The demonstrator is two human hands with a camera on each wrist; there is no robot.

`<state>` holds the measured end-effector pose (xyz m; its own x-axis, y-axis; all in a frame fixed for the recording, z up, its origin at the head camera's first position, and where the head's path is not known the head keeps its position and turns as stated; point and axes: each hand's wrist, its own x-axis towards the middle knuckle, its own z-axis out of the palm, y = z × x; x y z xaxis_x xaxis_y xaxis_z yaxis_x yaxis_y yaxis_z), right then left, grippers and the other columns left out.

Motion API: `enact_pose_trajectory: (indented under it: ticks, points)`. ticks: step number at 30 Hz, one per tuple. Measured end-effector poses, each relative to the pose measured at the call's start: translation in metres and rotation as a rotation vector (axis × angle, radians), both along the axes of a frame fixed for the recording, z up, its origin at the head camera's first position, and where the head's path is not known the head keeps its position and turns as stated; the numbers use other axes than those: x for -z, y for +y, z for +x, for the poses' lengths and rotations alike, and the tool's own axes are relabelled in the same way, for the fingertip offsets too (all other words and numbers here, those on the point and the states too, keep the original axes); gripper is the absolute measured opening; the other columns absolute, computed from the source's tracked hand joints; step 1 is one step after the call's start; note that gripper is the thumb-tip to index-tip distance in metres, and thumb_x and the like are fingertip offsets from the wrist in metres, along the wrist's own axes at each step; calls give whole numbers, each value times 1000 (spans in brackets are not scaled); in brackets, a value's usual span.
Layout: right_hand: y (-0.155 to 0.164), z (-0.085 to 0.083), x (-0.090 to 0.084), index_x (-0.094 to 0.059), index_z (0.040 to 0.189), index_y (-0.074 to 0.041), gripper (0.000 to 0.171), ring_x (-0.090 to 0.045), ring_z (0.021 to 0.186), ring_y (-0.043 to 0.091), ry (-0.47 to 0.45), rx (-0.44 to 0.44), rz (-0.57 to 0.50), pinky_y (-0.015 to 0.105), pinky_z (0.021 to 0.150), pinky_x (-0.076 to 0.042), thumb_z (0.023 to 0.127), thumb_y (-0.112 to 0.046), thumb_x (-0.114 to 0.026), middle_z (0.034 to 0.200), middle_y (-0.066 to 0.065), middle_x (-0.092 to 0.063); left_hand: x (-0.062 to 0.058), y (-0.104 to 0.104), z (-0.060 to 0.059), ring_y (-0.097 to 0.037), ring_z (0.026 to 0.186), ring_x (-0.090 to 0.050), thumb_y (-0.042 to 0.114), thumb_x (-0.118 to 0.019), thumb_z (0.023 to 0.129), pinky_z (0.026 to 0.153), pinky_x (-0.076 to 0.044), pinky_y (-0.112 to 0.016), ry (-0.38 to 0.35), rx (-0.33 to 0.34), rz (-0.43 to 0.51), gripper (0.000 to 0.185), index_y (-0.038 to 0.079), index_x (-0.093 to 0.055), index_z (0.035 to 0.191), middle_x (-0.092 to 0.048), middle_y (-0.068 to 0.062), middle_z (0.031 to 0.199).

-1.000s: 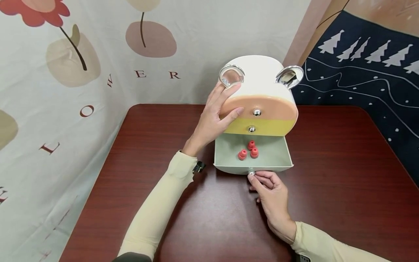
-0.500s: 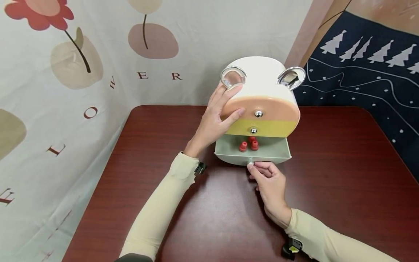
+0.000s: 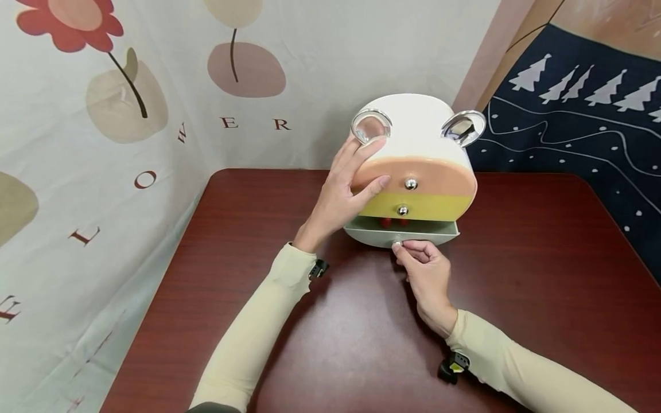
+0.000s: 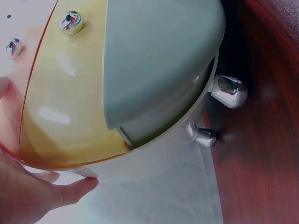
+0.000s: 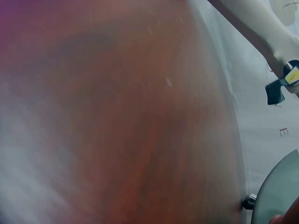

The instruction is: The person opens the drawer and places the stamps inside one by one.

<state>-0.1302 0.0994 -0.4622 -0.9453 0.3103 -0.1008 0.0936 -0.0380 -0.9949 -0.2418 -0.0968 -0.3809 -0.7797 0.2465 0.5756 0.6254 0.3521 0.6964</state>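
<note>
Here, cabinet: the small bear-eared drawer cabinet (image 3: 413, 149) stands at the table's (image 3: 258, 275) far edge.
Left hand (image 3: 343, 192): fingers spread flat on its side, likely bracing it.
Right hand (image 3: 426, 272): fingertips pinch the knob (image 3: 396, 245) of the bottom drawer (image 3: 403, 232), which stands slightly out.
Inside: red pieces (image 3: 392, 222), barely showing.

The red pieces (image 3: 392, 222) are mostly hidden inside the nearly closed green drawer (image 3: 403, 232), apparently three.

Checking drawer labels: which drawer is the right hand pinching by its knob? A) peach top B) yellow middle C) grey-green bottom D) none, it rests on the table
C: the right hand pinches the knob of the grey-green bottom drawer, which sticks out slightly beneath the yellow drawer.
</note>
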Motion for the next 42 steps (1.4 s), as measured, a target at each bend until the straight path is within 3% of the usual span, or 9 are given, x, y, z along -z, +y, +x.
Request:
enact_pose_trajectory:
  ticks: [10, 26, 29, 32, 35, 37, 40, 42]
  points:
    - [3, -18, -6, -76, 109, 2, 22, -71, 69, 12, -40, -60, 23, 22, 50, -48, 94, -10, -87, 80, -4, -77, 1, -2, -1, -13, 162, -20, 33, -77, 104, 128, -19, -42, 45, -15, 8, 59, 23, -59, 158, -43, 1, 169]
    - [-11, -38, -9, -77, 108, 1, 18, -73, 69, 11, -20, -83, 13, 22, 53, -51, 95, -7, -86, 80, -4, -77, -1, -18, -1, -21, 158, -28, 32, -77, 103, 127, -23, -44, 118, -33, -32, 58, 21, -59, 158, -49, -4, 161]
    - [-10, -40, -11, -76, 107, 2, 15, -74, 69, 11, -36, -133, 8, 22, 54, -52, 97, -7, -84, 83, -1, -78, 0, -19, -2, -21, 159, -27, 32, -77, 103, 127, -23, -45, 116, -36, -34, 60, 21, -58, 159, -49, -4, 162]
    - [-2, -42, -16, -74, 110, 3, 14, -74, 74, 10, -76, -245, 47, 22, 57, -53, 101, -6, -78, 92, 7, -80, 3, -20, -1, -22, 162, -23, 31, -76, 103, 129, -21, -45, 142, -38, -59, 64, 18, -54, 161, -46, -6, 165]
    - [10, -42, -23, -71, 118, 6, 19, -74, 80, 13, -105, -417, 181, 25, 60, -57, 104, -7, -70, 106, 16, -80, 9, -23, 6, -26, 164, -20, 30, -75, 103, 130, -19, -46, 181, -55, -125, 72, 13, -45, 166, -39, -13, 171]
    - [21, -40, -30, -71, 123, 2, 23, -73, 79, 17, -99, -543, 353, 30, 67, -58, 106, -12, -69, 113, 15, -79, 14, -27, 16, -28, 164, -22, 29, -75, 102, 130, -21, -48, 197, -78, -181, 79, 9, -37, 169, -33, -17, 174]
    - [37, -36, -43, -73, 127, -4, 26, -74, 98, 24, 18, -700, 649, 42, 87, -59, 105, -18, -71, 125, 12, -76, 22, -35, 41, -32, 160, -31, 26, -76, 102, 121, -38, -53, 218, -121, -263, 86, 5, -28, 171, -28, -21, 175]
    - [47, -32, -53, -74, 128, -7, 27, -71, 115, 30, 121, -774, 836, 51, 100, -53, 104, -20, -74, 135, 11, -72, 27, -40, 59, -35, 156, -38, 26, -77, 100, 111, -47, -56, 256, -146, -320, 86, 4, -31, 169, -28, -22, 175]
